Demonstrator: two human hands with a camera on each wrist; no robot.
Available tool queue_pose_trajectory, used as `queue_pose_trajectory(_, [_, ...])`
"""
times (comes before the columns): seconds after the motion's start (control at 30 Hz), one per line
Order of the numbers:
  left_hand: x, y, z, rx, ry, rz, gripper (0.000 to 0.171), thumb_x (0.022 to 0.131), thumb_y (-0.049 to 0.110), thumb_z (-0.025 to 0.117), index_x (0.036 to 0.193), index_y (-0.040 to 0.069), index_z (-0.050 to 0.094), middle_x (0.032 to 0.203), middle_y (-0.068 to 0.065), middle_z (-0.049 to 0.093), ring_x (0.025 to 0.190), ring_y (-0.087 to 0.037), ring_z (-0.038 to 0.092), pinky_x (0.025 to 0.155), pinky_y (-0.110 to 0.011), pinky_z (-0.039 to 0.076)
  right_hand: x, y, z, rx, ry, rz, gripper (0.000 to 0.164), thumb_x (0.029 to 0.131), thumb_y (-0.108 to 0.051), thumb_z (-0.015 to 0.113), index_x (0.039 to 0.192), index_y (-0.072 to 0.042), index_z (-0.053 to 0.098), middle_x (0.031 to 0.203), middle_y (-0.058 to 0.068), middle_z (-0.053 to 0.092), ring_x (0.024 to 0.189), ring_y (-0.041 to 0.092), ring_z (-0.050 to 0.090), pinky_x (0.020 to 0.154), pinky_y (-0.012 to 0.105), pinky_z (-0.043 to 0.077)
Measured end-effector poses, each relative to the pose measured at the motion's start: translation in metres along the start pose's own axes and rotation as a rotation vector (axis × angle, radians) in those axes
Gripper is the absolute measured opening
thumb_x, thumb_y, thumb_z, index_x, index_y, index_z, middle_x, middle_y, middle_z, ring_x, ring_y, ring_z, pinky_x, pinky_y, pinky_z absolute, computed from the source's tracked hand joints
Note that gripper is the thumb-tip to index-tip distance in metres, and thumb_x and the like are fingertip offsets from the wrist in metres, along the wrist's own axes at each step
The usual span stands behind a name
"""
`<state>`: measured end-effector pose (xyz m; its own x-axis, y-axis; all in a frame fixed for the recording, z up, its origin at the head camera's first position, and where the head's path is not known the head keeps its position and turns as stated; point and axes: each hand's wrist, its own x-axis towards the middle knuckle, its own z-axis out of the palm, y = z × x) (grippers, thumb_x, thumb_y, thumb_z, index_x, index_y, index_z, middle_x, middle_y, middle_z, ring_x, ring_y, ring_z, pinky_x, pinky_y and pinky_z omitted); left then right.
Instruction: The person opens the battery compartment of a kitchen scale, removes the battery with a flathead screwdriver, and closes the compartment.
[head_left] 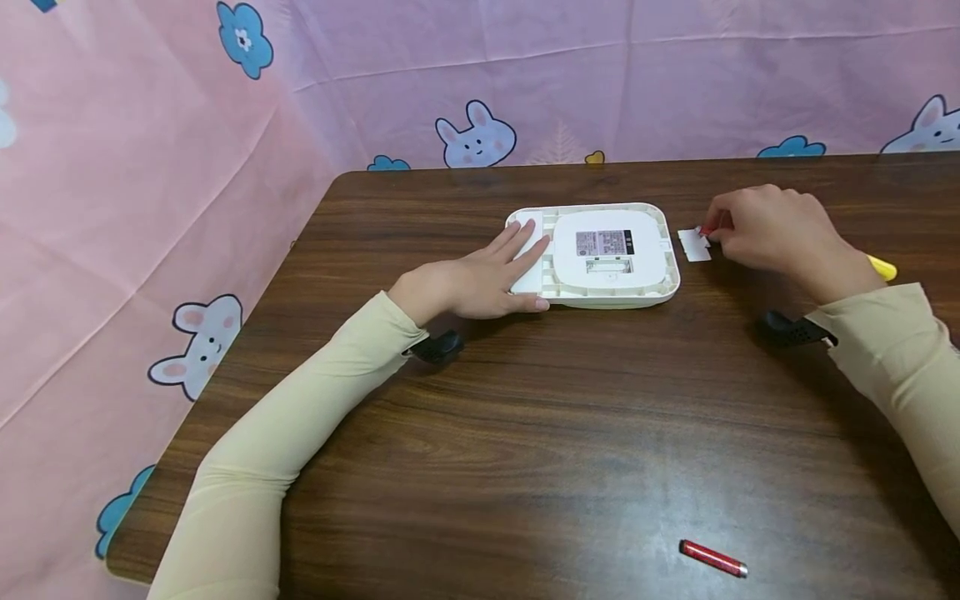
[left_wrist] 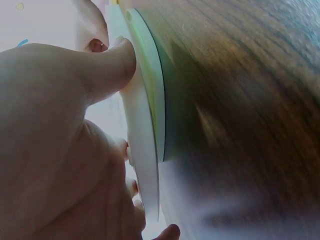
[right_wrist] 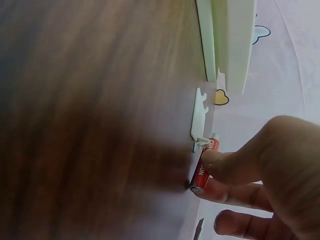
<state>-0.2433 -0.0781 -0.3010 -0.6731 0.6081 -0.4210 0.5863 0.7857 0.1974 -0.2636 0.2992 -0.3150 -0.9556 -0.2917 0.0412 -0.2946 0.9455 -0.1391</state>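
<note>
A flat white device (head_left: 652, 250), which looks like a kitchen scale, lies bottom side up with a label and an uncovered battery compartment (head_left: 609, 266). On its left end rests my left hand (head_left: 487, 279), fingers spread, thumb at the near edge; the left wrist view shows the thumb (left_wrist: 117, 65) against its side. To the device's right, my right hand (head_left: 772, 229) pinches a red battery (right_wrist: 203, 172) between thumb and fingers, low at the table. Beside that battery lies a small white battery cover (head_left: 694, 245) with little tabs.
Another red battery (head_left: 713, 558) lies near the front of the brown wooden table (head_left: 525, 467). Beyond my right wrist shows a yellow object (head_left: 882, 267), partly hidden. A patterned pink cloth (head_left: 555, 75) hangs behind the table and along its left side.
</note>
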Motion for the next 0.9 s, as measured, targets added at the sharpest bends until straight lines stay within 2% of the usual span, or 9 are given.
queue_pose_trajectory(0.27, [-0.005, -0.004, 0.002, 0.005, 0.021, 0.007, 0.093, 0.107, 0.067, 0.039, 0.168, 0.027, -0.019, 0.173, -0.001, -0.034, 0.161, -0.022, -0.032, 0.135, -0.046, 0.002, 0.0, -0.004, -0.002, -0.017, 0.004, -0.012, 0.024, 0.093, -0.012, 0.06, 0.111, -0.011, 0.077, 0.095, 0.013, 0.074, 0.08, 0.031, 0.063, 0.06, 0.051, 0.045])
queue_pose_trajectory(0.43, [-0.006, -0.003, 0.001, -0.007, 0.021, 0.009, 0.093, 0.107, 0.067, 0.04, 0.168, 0.027, -0.018, 0.173, -0.001, -0.033, 0.161, -0.021, -0.031, 0.135, -0.046, 0.002, -0.003, 0.001, -0.007, -0.007, 0.026, 0.002, 0.024, 0.098, -0.018, 0.06, 0.114, -0.01, 0.075, 0.094, 0.012, 0.074, 0.079, 0.03, 0.064, 0.061, 0.051, 0.046])
queue_pose_trajectory(0.57, [-0.004, -0.002, 0.001, -0.008, 0.016, 0.018, 0.093, 0.108, 0.065, 0.04, 0.168, 0.026, -0.018, 0.174, -0.002, -0.033, 0.161, -0.022, -0.031, 0.135, -0.047, 0.003, -0.01, 0.011, -0.015, 0.021, 0.079, 0.053, 0.028, 0.101, -0.02, 0.055, 0.118, -0.006, 0.072, 0.101, 0.02, 0.074, 0.076, 0.035, 0.066, 0.056, 0.05, 0.047])
queue_pose_trajectory(0.7, [-0.003, -0.001, 0.002, -0.004, 0.017, 0.018, 0.092, 0.108, 0.065, 0.04, 0.169, 0.025, -0.017, 0.174, -0.003, -0.031, 0.162, -0.023, -0.03, 0.135, -0.047, 0.003, -0.016, 0.023, -0.022, 0.037, 0.11, 0.132, 0.032, 0.102, -0.018, 0.051, 0.121, -0.002, 0.07, 0.114, 0.028, 0.071, 0.087, 0.048, 0.066, 0.061, 0.06, 0.049])
queue_pose_trajectory(0.8, [-0.003, -0.001, 0.003, -0.007, 0.019, 0.011, 0.092, 0.108, 0.066, 0.04, 0.169, 0.025, -0.016, 0.174, -0.002, -0.031, 0.162, -0.023, -0.03, 0.135, -0.047, 0.003, -0.018, 0.03, -0.026, 0.042, 0.104, 0.189, 0.036, 0.1, -0.015, 0.048, 0.124, 0.001, 0.068, 0.119, 0.032, 0.068, 0.091, 0.051, 0.063, 0.065, 0.064, 0.049])
queue_pose_trajectory(0.9, [-0.003, -0.002, 0.003, -0.008, 0.021, 0.007, 0.093, 0.107, 0.066, 0.04, 0.169, 0.026, -0.016, 0.174, -0.002, -0.031, 0.162, -0.022, -0.03, 0.135, -0.047, 0.003, -0.02, 0.037, -0.027, 0.044, 0.078, 0.239, 0.039, 0.097, -0.013, 0.047, 0.127, 0.005, 0.065, 0.12, 0.035, 0.065, 0.084, 0.048, 0.062, 0.06, 0.06, 0.05])
